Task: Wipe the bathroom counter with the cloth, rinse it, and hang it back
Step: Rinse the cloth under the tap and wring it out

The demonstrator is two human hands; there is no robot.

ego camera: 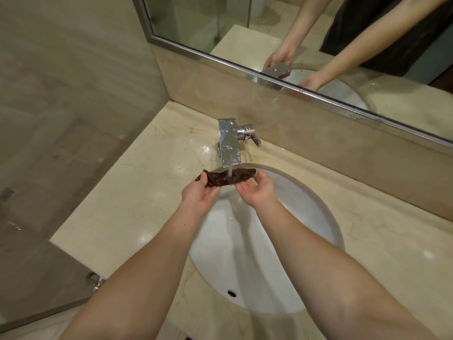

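A dark brown wet cloth (226,177) is stretched flat under the chrome faucet (229,146), and a stream of water falls onto its middle. My left hand (199,193) grips the cloth's left end, palm up. My right hand (256,188) holds the right end with the fingers under it. Both hands are above the far rim of the white oval sink (306,217), which is set in the beige marble counter (137,192).
The faucet's lever handle (253,137) points right. A framed mirror (294,57) runs along the back wall and reflects my arms. A glass panel (49,143) with a metal fitting (95,280) stands at the left of the counter.
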